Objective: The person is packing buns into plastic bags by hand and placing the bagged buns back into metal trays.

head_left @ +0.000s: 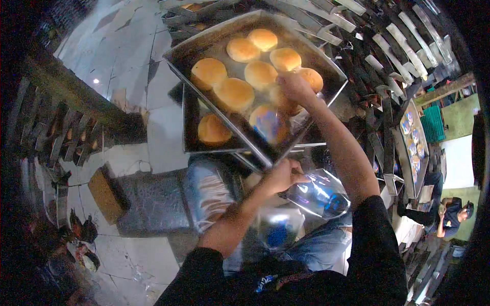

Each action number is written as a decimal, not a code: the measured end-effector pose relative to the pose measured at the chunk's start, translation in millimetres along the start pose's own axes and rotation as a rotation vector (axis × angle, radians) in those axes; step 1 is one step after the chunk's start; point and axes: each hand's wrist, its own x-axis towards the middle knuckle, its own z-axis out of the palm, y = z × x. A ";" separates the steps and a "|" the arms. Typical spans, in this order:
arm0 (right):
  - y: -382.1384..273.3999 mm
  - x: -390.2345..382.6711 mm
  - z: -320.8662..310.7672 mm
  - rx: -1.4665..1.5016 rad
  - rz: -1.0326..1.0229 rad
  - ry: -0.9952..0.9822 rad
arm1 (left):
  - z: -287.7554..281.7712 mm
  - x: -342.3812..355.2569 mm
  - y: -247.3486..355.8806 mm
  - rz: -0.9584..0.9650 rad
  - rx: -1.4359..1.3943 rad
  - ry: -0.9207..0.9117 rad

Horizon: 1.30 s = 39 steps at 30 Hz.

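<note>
A square metal baking tray (176, 51) tilts in front of me, resting on a second tray (190, 127) beneath. Several round golden buns (233, 94) sit in the upper tray; one bun (214, 129) shows in the lower one. Over the upper tray's right side, my right hand (295, 91) is closed round a bun (279, 101), both slightly blurred. Below the tray's near corner, my left hand (286, 176) pinches the edge of a clear plastic bag (319, 196) with blue print. Near the tray's corner, a bun (269, 124) has blue-printed clear plastic over it.
More clear plastic with blue print (279, 229) lies by my lap. A dark padded bench (153, 201) stands at left on the tiled floor (163, 112). Metal racks (377, 51) line the right, near a tray of packaged buns (411, 137). Another person (451, 217) is at far right.
</note>
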 end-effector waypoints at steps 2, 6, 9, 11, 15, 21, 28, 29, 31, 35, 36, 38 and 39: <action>12.5 21.6 26.4 -0.282 -0.078 0.018 | -4.9 -1.6 9.0 -0.122 0.039 -0.050; 16.5 40.2 17.7 -0.175 0.160 -0.317 | -3.2 2.6 -7.5 -0.022 0.036 -0.027; 31.3 32.7 -3.5 -0.691 -0.459 -0.592 | 1.7 11.1 -7.0 -0.054 0.004 -0.053; -38.9 -5.2 -48.6 -0.241 -0.217 -0.366 | -6.9 4.8 -13.4 -0.090 0.060 0.008; -43.6 -73.7 -98.9 -0.114 0.018 0.018 | -9.0 4.8 2.3 -0.081 0.157 -0.017; -42.2 -233.2 -175.7 1.299 0.476 0.612 | -8.3 -19.5 -19.7 -0.083 -0.231 0.078; -41.6 -407.6 -119.0 1.895 0.687 0.685 | 2.2 -26.3 -21.1 -0.133 -0.682 -0.125; -45.7 -416.2 -116.1 1.986 0.647 0.670 | 6.7 -24.7 -17.7 -0.166 -0.603 -0.060; -57.6 -424.1 -114.5 2.115 0.560 0.618 | 14.4 -21.6 -9.3 -0.199 -0.388 0.078; -78.5 -412.4 -129.2 1.645 0.736 0.229 | 27.5 -17.9 23.4 -0.155 0.145 0.146; -65.1 -417.2 -101.3 1.584 0.677 0.183 | 34.3 -16.6 31.3 -0.152 0.154 0.147; -79.9 -401.2 -98.7 1.530 0.727 0.142 | 43.0 -18.0 41.9 0.099 0.532 0.109; -85.7 -392.8 -103.6 1.596 0.685 0.077 | 48.5 -17.3 34.1 0.176 0.536 0.152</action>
